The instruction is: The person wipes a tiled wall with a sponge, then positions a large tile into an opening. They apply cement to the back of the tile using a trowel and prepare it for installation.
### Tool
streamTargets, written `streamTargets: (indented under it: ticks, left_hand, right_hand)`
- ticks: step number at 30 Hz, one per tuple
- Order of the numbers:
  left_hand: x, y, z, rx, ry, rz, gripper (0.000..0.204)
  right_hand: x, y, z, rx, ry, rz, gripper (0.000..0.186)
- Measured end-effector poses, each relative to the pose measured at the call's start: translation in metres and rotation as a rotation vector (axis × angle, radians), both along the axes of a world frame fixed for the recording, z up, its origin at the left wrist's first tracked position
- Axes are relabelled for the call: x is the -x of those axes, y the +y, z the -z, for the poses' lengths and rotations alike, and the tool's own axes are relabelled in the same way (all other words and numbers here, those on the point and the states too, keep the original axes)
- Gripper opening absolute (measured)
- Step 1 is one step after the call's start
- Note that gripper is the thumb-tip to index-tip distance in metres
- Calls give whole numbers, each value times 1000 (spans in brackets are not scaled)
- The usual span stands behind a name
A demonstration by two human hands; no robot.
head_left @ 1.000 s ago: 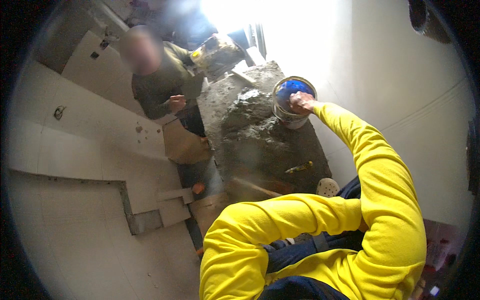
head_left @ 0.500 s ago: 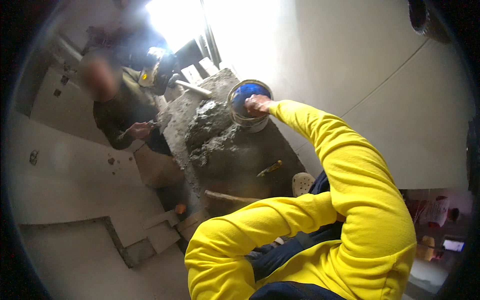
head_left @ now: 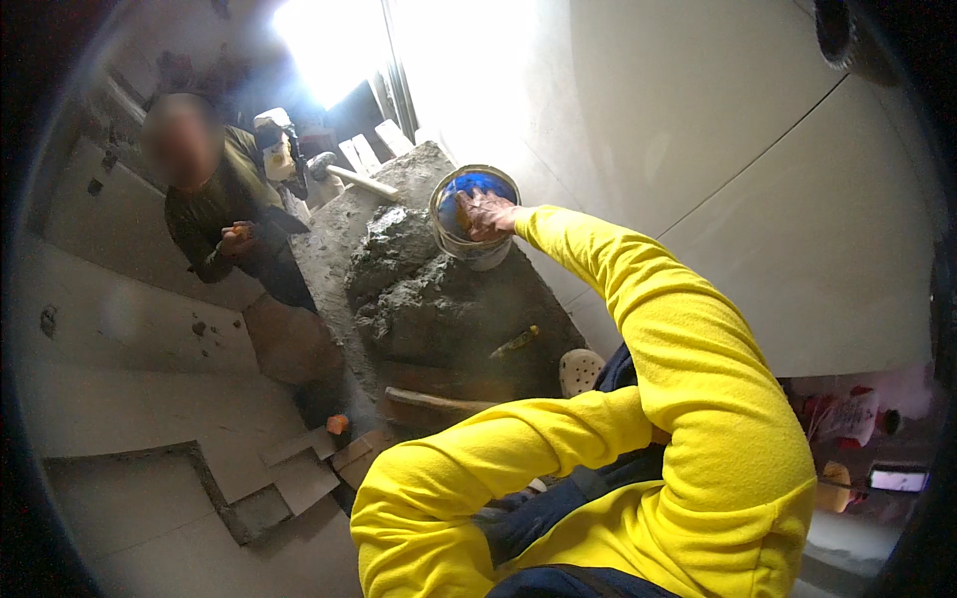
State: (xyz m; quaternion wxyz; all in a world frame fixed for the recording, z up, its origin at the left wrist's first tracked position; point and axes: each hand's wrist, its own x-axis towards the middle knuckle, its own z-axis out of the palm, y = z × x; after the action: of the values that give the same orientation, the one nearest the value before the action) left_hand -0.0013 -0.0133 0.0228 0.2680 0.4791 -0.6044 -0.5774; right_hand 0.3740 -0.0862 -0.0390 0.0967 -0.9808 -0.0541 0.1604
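Yellow right sleeve (head_left: 688, 319) hides the left hand. Farther out, the right hand (head_left: 488, 216), fingers (head_left: 471, 207) partly spread, sits inside a blue-lined bucket (head_left: 480, 259), any hold impossible to tell; grey mortar (head_left: 399, 294) lies alongside, a hammer (head_left: 364, 181) beyond.

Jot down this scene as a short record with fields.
Right hand: inside the mouth of a round, pale-walled, blue-lined bucket; its grip is unclear
Left hand: mostly hidden behind the yellow right sleeve
Bucket position: beside a rough, grey, mortar-like heap
Tools: pale-handled mallet beyond the heap; slim yellow-and-dark tool on the near side
Footwear: cream perforated clog, right of the slim tool
Co-worker: person in an olive top, at the picture's left
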Motion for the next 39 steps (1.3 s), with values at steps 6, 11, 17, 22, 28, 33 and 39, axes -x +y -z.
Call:
streamTargets:
  ticks: [6,11,17,22,28,33,39]
  left_hand:
    - [2,-9,-13,70,5,10,42]
    - [-3,-14,-28,135,6,-9,42]
    - [-5,-22,-48,243,27,-23,43]
    - [-14,-20,-57,279,29,-39,43]
    - [-14,-22,-70,330,33,-36,44]
    - [-20,-21,-78,375,37,-48,44]
    - [-26,-18,-93,445,36,-68,45]
  right_hand:
    - [3,-19,15,11,-206,-85,67]
    - [0,-15,-2,-55,-34,-10,63]
    - [0,-20,-21,-91,62,69,58]
    - [0,-15,-42,-130,154,156,55]
    - [5,-19,-22,-7,10,41,43]
    - [2,-14,-15,59,38,0,43]
    - [2,-19,-12,-76,30,-11,50]
